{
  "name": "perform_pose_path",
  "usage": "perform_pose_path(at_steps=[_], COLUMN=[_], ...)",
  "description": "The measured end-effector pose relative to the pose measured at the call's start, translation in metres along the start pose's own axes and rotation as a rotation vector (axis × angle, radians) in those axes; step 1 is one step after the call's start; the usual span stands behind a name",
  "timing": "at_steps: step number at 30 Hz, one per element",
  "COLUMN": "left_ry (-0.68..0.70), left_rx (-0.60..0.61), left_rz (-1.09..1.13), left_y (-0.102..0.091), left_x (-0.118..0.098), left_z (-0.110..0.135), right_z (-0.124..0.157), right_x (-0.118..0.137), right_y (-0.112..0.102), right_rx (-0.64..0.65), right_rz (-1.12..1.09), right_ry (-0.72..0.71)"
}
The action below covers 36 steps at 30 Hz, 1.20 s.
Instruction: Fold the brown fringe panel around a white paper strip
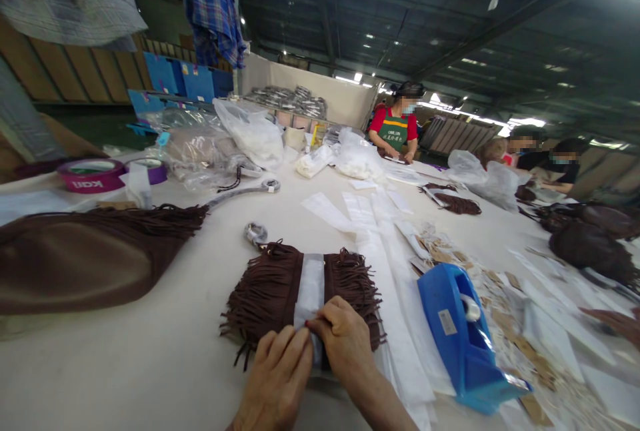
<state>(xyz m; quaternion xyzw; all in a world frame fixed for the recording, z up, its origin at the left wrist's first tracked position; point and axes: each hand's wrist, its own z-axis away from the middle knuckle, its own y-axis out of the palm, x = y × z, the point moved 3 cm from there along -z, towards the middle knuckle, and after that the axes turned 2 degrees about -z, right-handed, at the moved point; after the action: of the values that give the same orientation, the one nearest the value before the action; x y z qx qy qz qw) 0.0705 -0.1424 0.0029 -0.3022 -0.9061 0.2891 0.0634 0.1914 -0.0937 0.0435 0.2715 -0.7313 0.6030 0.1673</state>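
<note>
A brown fringed bag [270, 291] lies on the white table [170, 351] in front of me. A white paper band [310, 287] runs over its middle. My left hand [277, 377] and my right hand [345, 341] meet at the near end of the band, fingers bent and pressed onto it. A blue tape dispenser [463, 337] stands just right of my right hand.
A larger brown fringed bag [80, 261] lies at the left, with purple tape rolls [93, 174] behind it. White paper strips [380, 231] and tags [525, 344] cover the right side. Plastic bags [250, 134] pile at the back. Other people work at the far end.
</note>
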Motion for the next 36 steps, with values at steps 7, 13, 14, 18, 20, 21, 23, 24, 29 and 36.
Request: perform_pose_path(at_steps=[7, 13, 14, 18, 20, 21, 23, 24, 29, 36], left_ry=[0.078, 0.066, 0.067, 0.091, 0.093, 0.096, 0.126, 0.145, 0.151, 0.038], left_rx=[0.022, 0.06, 0.069, 0.09, 0.114, 0.124, 0.155, 0.171, 0.224, 0.167], left_rz=[0.049, -0.014, -0.024, -0.037, -0.044, -0.053, -0.087, -0.107, -0.136, 0.015], left_y=[0.003, 0.002, 0.002, 0.0, -0.001, -0.001, -0.002, -0.003, -0.005, 0.003], left_x=[-0.004, -0.004, -0.004, -0.006, -0.006, -0.006, -0.006, -0.006, -0.003, 0.002], left_z=[0.001, 0.005, 0.005, 0.005, 0.004, 0.003, 0.002, 0.0, -0.006, 0.007], right_z=[-0.001, -0.003, -0.003, -0.005, -0.006, -0.006, -0.008, -0.009, -0.001, 0.049], right_x=[-0.001, 0.001, 0.002, 0.003, 0.002, 0.002, 0.002, 0.002, -0.003, -0.101], right_y=[0.001, 0.001, 0.0, -0.003, -0.004, -0.003, -0.001, 0.0, -0.02, -0.153], right_rx=[-0.043, -0.033, -0.042, -0.051, -0.046, -0.045, -0.05, -0.055, -0.144, -0.648], right_rz=[0.004, 0.044, 0.048, 0.044, 0.046, 0.05, 0.056, 0.051, -0.238, -0.119], right_ry=[-0.027, -0.001, 0.003, 0.04, 0.059, 0.069, 0.085, 0.093, 0.052, 0.32])
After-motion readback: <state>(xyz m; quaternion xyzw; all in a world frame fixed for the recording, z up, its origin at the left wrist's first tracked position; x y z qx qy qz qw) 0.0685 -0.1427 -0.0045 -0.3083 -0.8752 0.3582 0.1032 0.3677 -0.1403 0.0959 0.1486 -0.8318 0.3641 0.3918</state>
